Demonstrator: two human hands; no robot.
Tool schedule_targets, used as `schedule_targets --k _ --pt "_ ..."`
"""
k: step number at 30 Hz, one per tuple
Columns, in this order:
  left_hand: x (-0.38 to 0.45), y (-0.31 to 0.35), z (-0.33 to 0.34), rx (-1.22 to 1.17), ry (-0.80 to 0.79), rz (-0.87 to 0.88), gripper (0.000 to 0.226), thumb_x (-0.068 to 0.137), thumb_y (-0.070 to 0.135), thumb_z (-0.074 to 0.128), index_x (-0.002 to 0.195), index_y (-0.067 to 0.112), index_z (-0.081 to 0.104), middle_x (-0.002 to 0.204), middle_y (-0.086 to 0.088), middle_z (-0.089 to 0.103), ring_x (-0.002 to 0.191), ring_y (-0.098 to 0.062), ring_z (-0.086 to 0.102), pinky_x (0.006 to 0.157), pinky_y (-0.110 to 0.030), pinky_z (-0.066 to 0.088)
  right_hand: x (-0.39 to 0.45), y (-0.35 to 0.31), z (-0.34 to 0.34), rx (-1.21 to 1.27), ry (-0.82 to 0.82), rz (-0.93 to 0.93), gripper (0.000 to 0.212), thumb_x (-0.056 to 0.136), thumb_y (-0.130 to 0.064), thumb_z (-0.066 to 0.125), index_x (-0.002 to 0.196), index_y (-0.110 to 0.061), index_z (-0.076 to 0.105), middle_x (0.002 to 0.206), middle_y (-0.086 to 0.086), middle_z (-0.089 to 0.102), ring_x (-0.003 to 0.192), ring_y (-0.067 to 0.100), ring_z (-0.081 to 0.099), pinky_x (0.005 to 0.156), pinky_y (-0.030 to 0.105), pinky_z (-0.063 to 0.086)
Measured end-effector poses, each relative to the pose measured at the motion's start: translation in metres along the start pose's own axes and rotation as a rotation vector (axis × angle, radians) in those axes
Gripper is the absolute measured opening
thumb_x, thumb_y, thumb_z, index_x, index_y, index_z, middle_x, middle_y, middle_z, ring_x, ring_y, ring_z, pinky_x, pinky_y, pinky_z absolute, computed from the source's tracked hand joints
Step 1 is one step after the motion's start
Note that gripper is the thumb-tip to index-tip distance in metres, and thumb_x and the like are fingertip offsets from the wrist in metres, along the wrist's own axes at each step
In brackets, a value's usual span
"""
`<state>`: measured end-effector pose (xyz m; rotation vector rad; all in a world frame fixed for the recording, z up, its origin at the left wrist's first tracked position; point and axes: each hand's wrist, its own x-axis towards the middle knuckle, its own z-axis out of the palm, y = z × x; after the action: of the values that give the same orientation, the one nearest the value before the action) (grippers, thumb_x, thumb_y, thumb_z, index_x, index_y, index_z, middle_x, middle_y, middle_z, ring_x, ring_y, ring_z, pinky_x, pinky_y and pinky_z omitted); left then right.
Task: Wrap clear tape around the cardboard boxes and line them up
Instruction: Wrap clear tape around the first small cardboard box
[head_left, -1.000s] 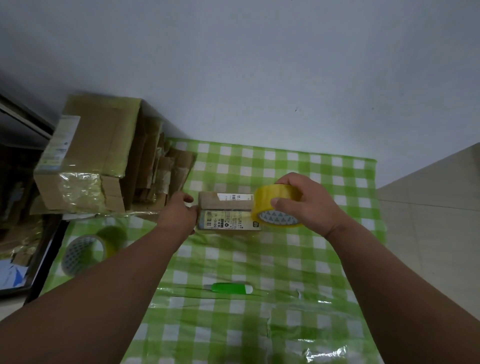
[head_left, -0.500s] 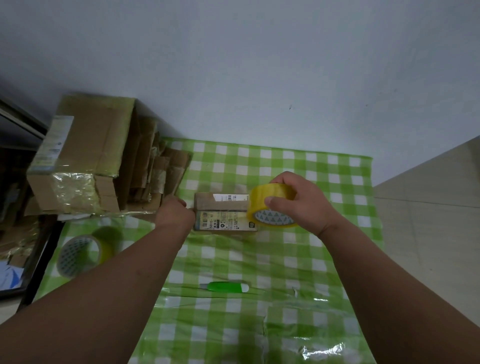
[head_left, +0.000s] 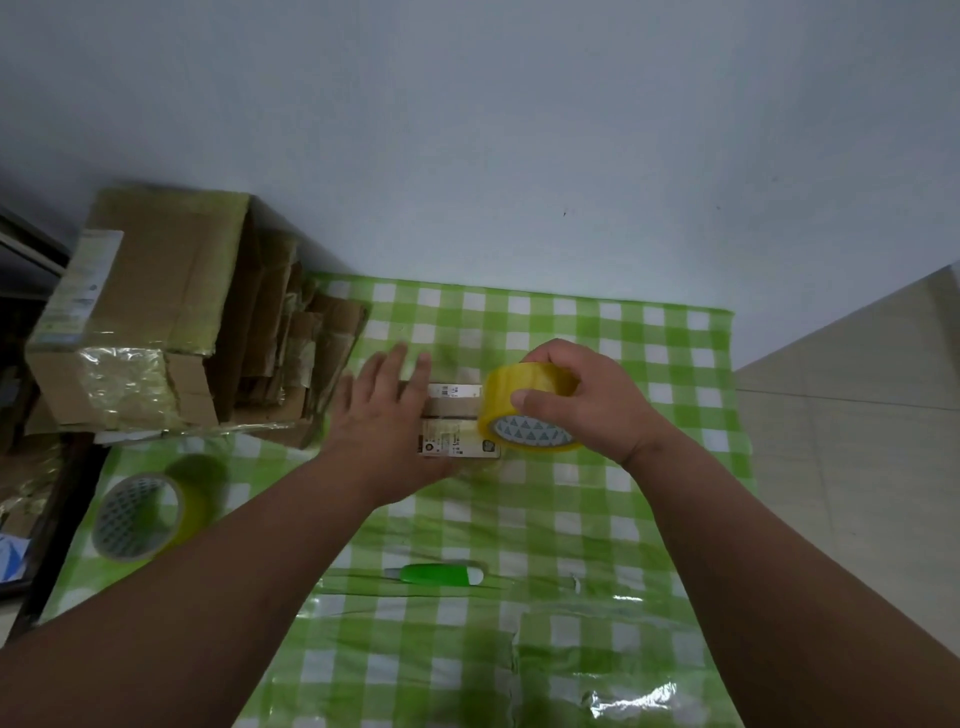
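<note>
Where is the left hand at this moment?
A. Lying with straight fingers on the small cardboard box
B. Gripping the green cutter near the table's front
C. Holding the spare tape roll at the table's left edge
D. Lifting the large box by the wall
A: the left hand lies flat, fingers straight, on the small cardboard box, while the right hand grips the yellow tape roll at the box's right end.

My left hand has left the end of the small box and now lies flat across its top, fingers straightened out
</note>
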<state>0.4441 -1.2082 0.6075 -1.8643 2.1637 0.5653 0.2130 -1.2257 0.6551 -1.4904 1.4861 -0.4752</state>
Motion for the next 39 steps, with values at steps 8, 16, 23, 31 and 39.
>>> schedule_targets --k 8,16,23,31,39 --pt "0.013 0.008 0.024 0.015 -0.012 0.064 0.119 0.078 0.078 0.053 0.155 0.020 -0.017 0.164 -0.002 -0.020 0.150 -0.023 -0.019 0.120 -0.047 -0.011 0.004 0.008 -0.003 0.011 -0.037 0.023 0.036 0.081 -0.061 0.063 0.095 -0.028 0.061 0.088 -0.011 0.060 0.080 0.007 0.058 0.067 0.026 0.048" --pt "0.013 0.007 0.021 0.025 -0.027 0.070 0.116 0.080 0.076 0.051 0.155 0.020 -0.019 0.164 -0.001 -0.019 0.150 -0.023 -0.018 0.120 -0.046 -0.011 0.005 0.017 -0.020 0.021 -0.113 0.019 0.036 0.096 -0.036 0.060 0.066 -0.017 0.054 0.064 -0.005 0.045 0.062 0.011 0.043 0.062 0.030 0.034" --pt "0.013 0.006 0.023 0.034 -0.027 0.079 0.114 0.082 0.075 0.050 0.154 0.020 -0.020 0.165 -0.001 -0.017 0.150 -0.024 -0.018 0.120 -0.047 -0.012 0.001 0.040 -0.040 -0.002 -0.105 0.083 0.034 0.095 -0.029 0.062 0.066 -0.014 0.055 0.062 -0.003 0.044 0.060 0.013 0.042 0.061 0.029 0.034" --pt "0.011 0.005 0.026 0.048 -0.028 0.089 0.115 0.081 0.076 0.048 0.153 0.020 -0.023 0.164 -0.001 -0.018 0.150 -0.024 -0.019 0.119 -0.046 -0.012 0.007 0.049 -0.029 -0.231 -0.162 0.056 0.038 0.099 -0.039 0.052 0.085 -0.004 0.060 0.072 0.004 0.054 0.071 0.021 0.054 0.067 0.035 0.043" --pt "0.008 0.005 0.027 0.066 -0.037 0.106 0.101 0.083 0.075 0.047 0.136 0.044 -0.033 0.162 -0.004 -0.024 0.149 -0.026 -0.021 0.118 -0.055 -0.006 0.023 0.032 0.004 -0.603 -0.209 0.030 0.032 0.102 -0.045 0.037 0.079 -0.024 0.046 0.074 -0.007 0.049 0.081 0.020 0.050 0.085 0.038 0.036"
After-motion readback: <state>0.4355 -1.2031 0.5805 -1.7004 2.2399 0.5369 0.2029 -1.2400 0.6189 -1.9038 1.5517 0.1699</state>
